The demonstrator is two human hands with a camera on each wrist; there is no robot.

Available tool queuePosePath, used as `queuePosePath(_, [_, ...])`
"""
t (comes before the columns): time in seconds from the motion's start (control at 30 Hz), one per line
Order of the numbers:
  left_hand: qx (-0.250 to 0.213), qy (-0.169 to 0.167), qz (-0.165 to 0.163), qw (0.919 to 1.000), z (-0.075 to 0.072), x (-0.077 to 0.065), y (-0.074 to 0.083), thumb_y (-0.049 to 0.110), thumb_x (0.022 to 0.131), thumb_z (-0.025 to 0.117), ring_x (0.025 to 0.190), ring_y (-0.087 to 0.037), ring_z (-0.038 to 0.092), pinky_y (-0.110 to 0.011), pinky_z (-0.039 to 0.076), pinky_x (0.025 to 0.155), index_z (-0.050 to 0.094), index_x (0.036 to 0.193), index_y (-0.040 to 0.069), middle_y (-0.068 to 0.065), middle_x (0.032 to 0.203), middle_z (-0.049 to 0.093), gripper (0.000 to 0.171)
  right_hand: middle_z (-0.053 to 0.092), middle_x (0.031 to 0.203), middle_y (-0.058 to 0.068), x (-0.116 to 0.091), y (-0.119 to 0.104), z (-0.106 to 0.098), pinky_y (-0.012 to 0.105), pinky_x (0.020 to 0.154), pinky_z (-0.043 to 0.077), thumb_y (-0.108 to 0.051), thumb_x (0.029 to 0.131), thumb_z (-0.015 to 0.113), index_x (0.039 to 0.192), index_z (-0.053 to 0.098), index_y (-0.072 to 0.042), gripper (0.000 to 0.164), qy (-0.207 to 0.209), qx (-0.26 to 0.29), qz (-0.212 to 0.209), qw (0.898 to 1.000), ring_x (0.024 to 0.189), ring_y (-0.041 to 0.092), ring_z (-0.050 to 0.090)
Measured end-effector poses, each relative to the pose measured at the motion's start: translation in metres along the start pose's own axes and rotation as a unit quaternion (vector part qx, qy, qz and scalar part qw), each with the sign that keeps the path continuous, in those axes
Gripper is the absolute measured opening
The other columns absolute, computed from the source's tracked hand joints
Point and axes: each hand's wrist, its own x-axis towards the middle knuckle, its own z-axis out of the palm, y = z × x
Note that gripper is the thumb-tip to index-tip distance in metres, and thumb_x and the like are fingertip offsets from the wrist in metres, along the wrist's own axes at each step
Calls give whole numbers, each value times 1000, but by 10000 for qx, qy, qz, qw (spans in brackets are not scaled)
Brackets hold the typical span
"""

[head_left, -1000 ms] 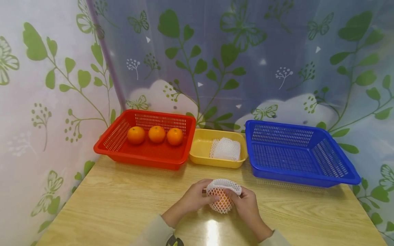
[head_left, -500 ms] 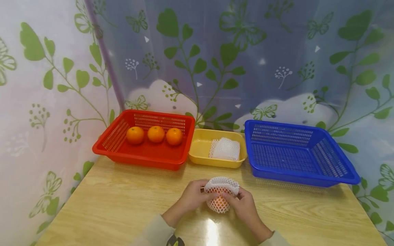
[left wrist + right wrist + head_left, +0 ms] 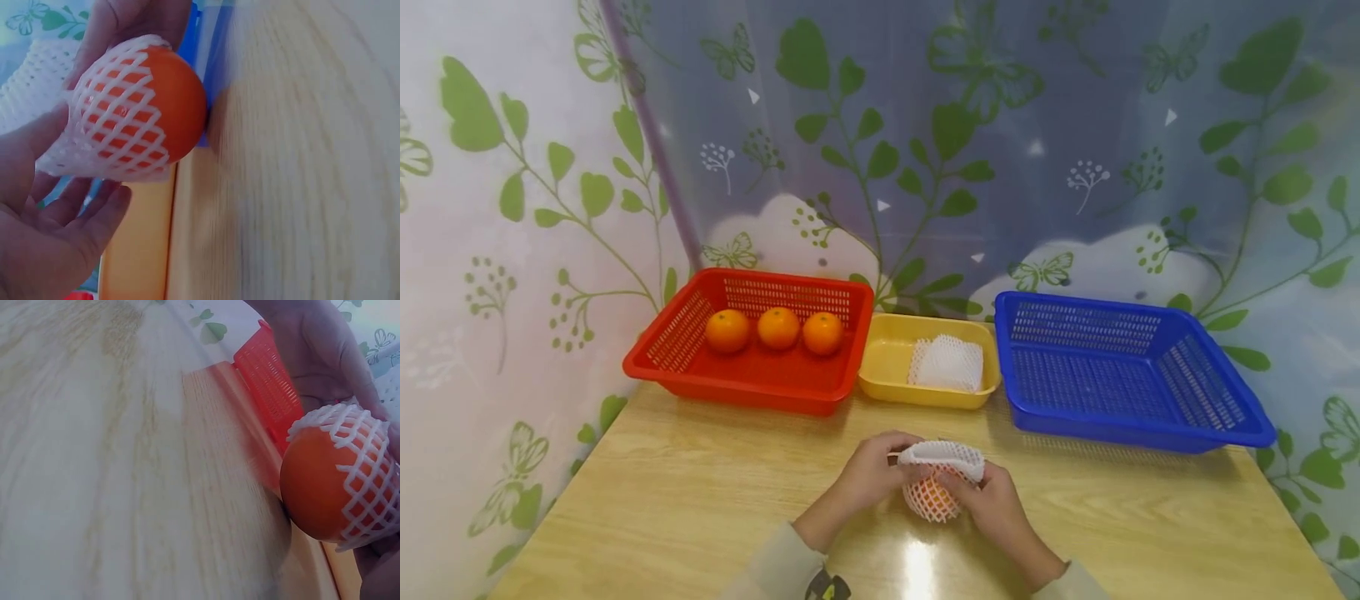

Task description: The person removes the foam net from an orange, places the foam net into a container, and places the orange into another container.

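In the head view, my left hand (image 3: pixel 872 473) and right hand (image 3: pixel 1000 504) hold a white foam fruit net (image 3: pixel 946 452) from either side, above the front middle of the table. An orange (image 3: pixel 184 103) sits inside it, its rounded bottom bare and bulging out of the lower end in both wrist views. Both thumbs press the mesh on the near side, while the other fingers go behind it, partly hidden. The net's loose upper part is a white band over the fruit. In the left wrist view, the left fingers (image 3: pixel 94 219) curl under the mesh.
Three oranges (image 3: pixel 778 328) lie in a red basket (image 3: pixel 737 387) at the back left. Flattened foam nets (image 3: pixel 951 364) rest in a small yellow tray (image 3: pixel 887 387) at the centre. To its right stands a blue basket (image 3: pixel 1138 437). A patterned curtain hangs behind the wooden table (image 3: pixel 700 500).
The net's upper rim has tipped and now looks flatter. Both thumbs have shifted slightly on the mesh, and the netted orange has moved a little left. Baskets and tray stay put.
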Motion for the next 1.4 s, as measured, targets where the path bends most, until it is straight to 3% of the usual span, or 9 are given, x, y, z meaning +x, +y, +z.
queuePosePath(0.3, [-312,-612,-209,9974,-1,0,-1,15,84,76,109,-23,61,-26,52,90,65,120,2,-9,115,65,39,72,97,14,-3,-3,0,26,80,55,-6,87,71,106,69,6,22,249,82,-21,9997,89,11,68])
queuePosePath(0.47, [-157,-681,-177,9974,0,0,-4,17,84,78,111,-22,60,-24,51,89,65,121,4,-9,120,64,41,74,92,13,0,-5,2,23,76,54,-3,84,73,98,73,5,16,788,-216,119,9966,82,5,67])
queuePosePath(0.67, [-172,-752,-143,9969,2,2,-4,20,83,78,113,-22,59,-23,51,89,64,122,5,-9,123,62,43,73,84,14,4,-9,4,22,68,55,4,79,76,91,74,5,12,1307,-631,-212,9892,74,4,65])
queuePosePath(0.97, [-111,-647,-237,9976,1,2,-3,16,81,80,106,-22,62,-22,53,85,67,115,4,-8,115,63,38,72,94,14,4,-11,1,23,76,54,-5,85,74,102,70,6,21,910,-332,-84,9953,84,6,64])
queuePosePath(1.2, [-258,-551,-163,9980,-1,-1,3,9,82,78,105,-24,61,-26,53,86,69,113,2,-11,117,62,34,71,100,12,0,-9,0,24,79,54,-9,88,71,110,66,4,26,216,-16,337,9992,88,10,66])
queuePosePath(1.4, [-318,-322,-91,9989,2,-1,-2,7,82,78,94,-16,62,-27,55,82,71,102,0,-10,107,65,22,71,99,11,-1,-7,0,24,80,54,-7,87,72,109,66,4,25,258,19,304,9992,88,9,65])
